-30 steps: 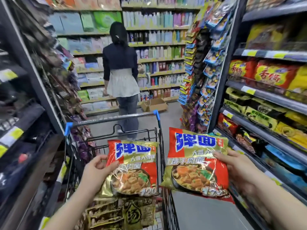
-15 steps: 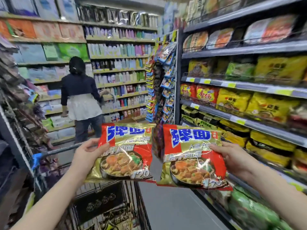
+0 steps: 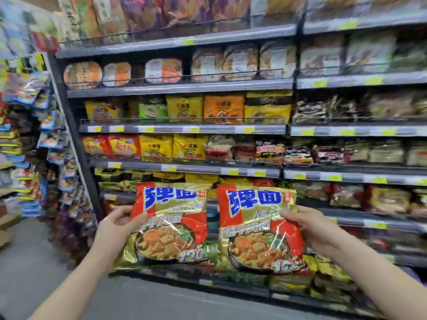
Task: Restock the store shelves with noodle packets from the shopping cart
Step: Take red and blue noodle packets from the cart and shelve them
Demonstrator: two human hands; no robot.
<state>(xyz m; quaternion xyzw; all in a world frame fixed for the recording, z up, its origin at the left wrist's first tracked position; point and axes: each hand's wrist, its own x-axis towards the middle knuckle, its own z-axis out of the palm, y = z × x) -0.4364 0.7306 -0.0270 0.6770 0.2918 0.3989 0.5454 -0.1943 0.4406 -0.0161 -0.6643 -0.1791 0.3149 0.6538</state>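
Note:
Two matching noodle packets, red and gold with blue characters and a bowl picture, are held up side by side in front of the noodle shelves [image 3: 184,168]. My left hand [image 3: 117,227] grips the left packet [image 3: 171,227] by its left edge, thumb on the front. The right packet [image 3: 258,229] is gripped at its right edge by my right hand [image 3: 312,229]. Both packets face me, level with the lower shelves. The shopping cart is out of view.
Several grey shelves full of yellow, red and dark noodle packs fill the view, with bowl noodles higher up. A dark upright post [image 3: 76,144] ends the shelving on the left. Hanging snack packs [image 3: 27,139] line the far left. Grey aisle floor [image 3: 34,262] lies below.
The view has swung right from the aisle and cart to face the shelves squarely. Both hands still hold the packets, now raised closer to the shelving. The cart and the person in the aisle have left view.

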